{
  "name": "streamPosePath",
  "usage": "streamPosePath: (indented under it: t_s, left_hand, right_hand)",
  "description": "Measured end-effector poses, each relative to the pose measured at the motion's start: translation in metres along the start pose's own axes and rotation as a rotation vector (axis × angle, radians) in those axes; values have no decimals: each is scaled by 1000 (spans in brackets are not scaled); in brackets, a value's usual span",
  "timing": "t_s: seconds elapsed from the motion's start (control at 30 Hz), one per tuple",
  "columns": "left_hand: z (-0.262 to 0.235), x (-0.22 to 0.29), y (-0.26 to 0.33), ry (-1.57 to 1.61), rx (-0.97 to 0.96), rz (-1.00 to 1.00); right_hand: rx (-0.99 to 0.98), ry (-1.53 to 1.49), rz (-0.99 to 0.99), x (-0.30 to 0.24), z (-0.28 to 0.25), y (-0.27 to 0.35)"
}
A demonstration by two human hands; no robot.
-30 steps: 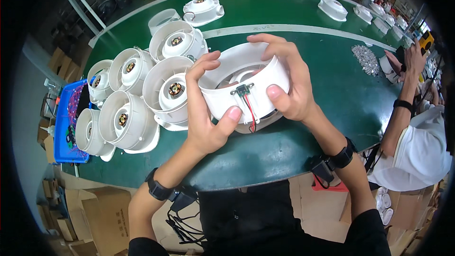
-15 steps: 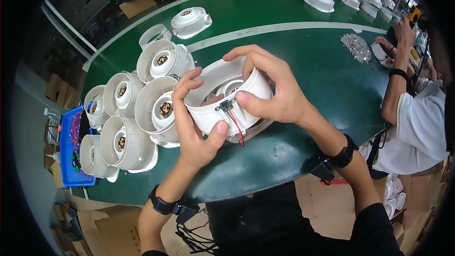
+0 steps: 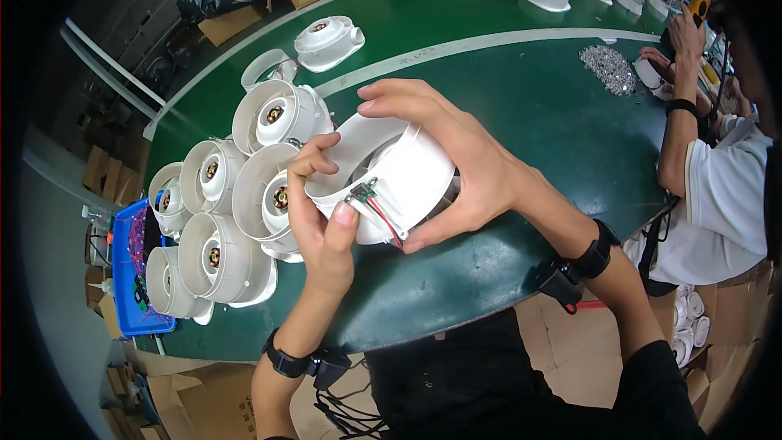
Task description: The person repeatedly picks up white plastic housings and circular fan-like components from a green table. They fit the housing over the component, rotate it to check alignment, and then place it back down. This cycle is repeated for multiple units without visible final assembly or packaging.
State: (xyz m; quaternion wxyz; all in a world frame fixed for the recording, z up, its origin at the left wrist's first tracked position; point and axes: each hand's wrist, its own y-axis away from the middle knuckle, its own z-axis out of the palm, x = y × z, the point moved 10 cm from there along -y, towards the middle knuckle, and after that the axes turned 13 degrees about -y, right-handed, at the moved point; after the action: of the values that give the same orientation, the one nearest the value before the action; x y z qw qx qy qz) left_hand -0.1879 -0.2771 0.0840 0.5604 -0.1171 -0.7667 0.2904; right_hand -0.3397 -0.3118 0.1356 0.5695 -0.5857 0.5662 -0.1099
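Observation:
A white round plastic fan housing [image 3: 399,175] is held tilted just above the green table [image 3: 521,106], between both hands. My left hand [image 3: 322,216] grips its left rim, thumb pressing a small green circuit board [image 3: 360,192] on the outer wall. Red and black wires [image 3: 384,222] run down from that board. My right hand [image 3: 452,159] wraps over the top and right side of the housing.
Several white fan housings with motors [image 3: 236,204] are clustered to the left. A blue tray of small parts [image 3: 130,269] sits at the table's left edge. Another person [image 3: 709,163] works at the right beside a pile of screws [image 3: 607,68]. More housings [image 3: 326,39] lie further back.
The housing has been turned and tilted in my hands, moving slightly left and closer to the cluster. My left thumb now presses on the circuit board.

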Motion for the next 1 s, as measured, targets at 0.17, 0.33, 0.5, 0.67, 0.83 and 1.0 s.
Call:
streamPosePath:
  t_s: [0.17,0.33,0.5,0.67,0.83,1.0]
  left_hand:
    - [7,-3,-1,108,-46,-77]
    - [11,9,0,139,-100,-50]
    - [10,8,-1,100,-148,9]
    - [11,5,-1,138,-157,-8]
    - [9,7,-1,135,-118,-5]
    - [8,10,0,77,-103,27]
  right_hand:
    - [18,49,61,8,-2,4]
    - [61,37,29,5,-4,2]
    - [41,37,24,5,-1,0]
    - [27,28,36,8,1,1]
    - [15,-1,28,2,2,-2]
    - [53,-225,223,21,-2,2]
